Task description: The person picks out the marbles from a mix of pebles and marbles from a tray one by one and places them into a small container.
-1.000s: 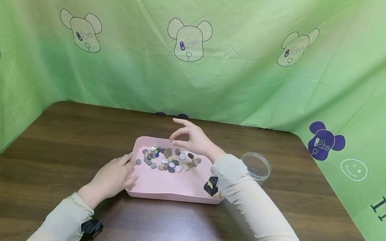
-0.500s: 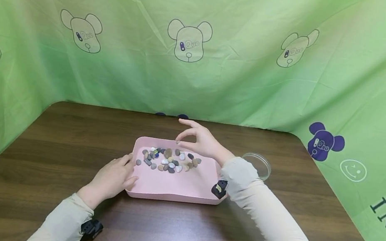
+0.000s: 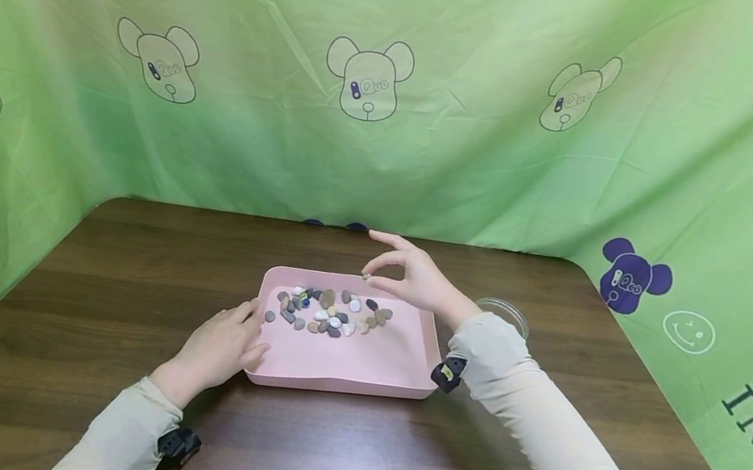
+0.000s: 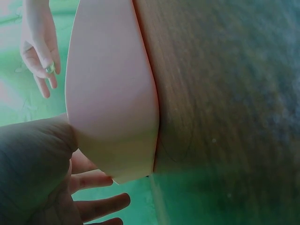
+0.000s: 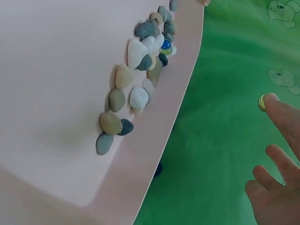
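A shallow pink tray (image 3: 342,361) lies on the table, with pebbles (image 3: 336,322) scattered over its far half. Among them, in the right wrist view, sit a blue marble (image 5: 166,44) and a yellowish one beside it. My left hand (image 3: 218,346) grips the tray's left wall, thumb over the rim and fingers along the outside. Above the tray's far rim, my right hand (image 3: 414,278) pinches a yellow-green glass marble (image 5: 262,103) between thumb and index finger; its other fingers are spread.
A clear round glass dish (image 3: 503,314) stands right of the tray, partly hidden behind the right wrist. Brown wooden table (image 3: 120,268) surrounds the tray. Green printed cloth (image 3: 358,166) hangs at the back and both sides.
My right hand has moved to the right above the tray's far rim, carrying the marble, and its forearm now covers more of the dish. The left hand and tray have stayed put.
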{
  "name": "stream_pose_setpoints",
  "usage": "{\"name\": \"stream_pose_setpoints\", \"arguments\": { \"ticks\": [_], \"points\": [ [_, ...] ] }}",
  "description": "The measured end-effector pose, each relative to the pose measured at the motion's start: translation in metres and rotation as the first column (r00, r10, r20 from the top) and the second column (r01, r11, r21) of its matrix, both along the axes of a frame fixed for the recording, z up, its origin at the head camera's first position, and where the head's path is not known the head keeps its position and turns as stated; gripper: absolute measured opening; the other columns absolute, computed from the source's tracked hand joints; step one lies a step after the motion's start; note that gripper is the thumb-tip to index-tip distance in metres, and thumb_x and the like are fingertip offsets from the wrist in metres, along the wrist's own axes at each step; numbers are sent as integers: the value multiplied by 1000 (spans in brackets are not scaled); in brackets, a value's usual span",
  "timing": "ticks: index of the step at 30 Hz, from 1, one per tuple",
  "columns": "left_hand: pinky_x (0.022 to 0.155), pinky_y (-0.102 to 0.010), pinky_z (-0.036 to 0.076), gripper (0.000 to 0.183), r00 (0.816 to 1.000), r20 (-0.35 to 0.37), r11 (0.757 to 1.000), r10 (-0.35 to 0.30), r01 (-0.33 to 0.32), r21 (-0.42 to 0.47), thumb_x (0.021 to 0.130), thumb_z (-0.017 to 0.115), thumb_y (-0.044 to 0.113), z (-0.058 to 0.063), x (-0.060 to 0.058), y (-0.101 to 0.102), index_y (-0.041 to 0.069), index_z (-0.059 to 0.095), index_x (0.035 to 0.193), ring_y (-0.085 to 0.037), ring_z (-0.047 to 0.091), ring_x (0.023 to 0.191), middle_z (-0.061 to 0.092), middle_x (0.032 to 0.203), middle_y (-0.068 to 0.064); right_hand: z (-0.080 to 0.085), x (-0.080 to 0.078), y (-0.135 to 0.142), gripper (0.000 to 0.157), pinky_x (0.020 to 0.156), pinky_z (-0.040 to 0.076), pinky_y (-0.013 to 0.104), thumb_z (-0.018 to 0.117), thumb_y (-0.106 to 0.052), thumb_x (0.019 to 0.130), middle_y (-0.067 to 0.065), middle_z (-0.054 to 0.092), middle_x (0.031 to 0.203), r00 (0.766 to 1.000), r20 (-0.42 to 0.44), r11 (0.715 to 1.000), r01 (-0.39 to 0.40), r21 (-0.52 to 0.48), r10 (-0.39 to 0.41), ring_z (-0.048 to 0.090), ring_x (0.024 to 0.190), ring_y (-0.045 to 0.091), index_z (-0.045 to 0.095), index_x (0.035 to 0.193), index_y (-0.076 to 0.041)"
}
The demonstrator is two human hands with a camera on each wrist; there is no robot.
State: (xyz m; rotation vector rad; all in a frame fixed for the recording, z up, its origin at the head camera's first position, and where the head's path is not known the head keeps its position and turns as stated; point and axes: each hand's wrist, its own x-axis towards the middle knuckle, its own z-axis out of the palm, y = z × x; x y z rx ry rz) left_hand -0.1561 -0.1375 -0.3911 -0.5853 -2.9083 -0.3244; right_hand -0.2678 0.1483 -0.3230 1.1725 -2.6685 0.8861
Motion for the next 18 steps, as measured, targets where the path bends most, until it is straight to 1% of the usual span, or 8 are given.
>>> {"name": "stream_pose_setpoints", "arguments": {
  "ticks": [6,10,14,18],
  "points": [
    [99,-51,43,47,1000,8,1000,1,-1,-2,87,61,24,0,0,0,-6,55,122,-36,56,115,51,131,-25,2,4,10,9,107,36,50,70,-14,82,15,42,145,1000,5,1000,20,-3,-20,40,133,36,73,91,-13],
    [100,-50,43,47,1000,19,1000,8,-7,-6,87,61,25,0,0,0,-5,55,123,-36,56,115,50,132,-25,2,7,16,10,104,41,48,70,-12,82,15,41,145,1000,13,1000,25,-7,-25,39,134,35,73,91,-13],
    [100,-50,43,46,1000,23,1000,12,-12,-9,87,61,25,0,0,0,-4,56,123,-36,56,115,50,132,-25,3,11,22,9,100,46,43,70,-12,82,14,41,145,999,39,999,39,-28,-38,39,134,34,73,90,-12],
    [100,-50,43,46,1000,25,1000,9,-9,-8,87,60,25,0,-1,0,-4,56,122,-36,55,116,50,133,-25,4,14,28,9,103,42,45,70,-13,82,14,42,145,998,46,998,54,-31,-52,40,134,34,73,91,-13]
  ]
}}
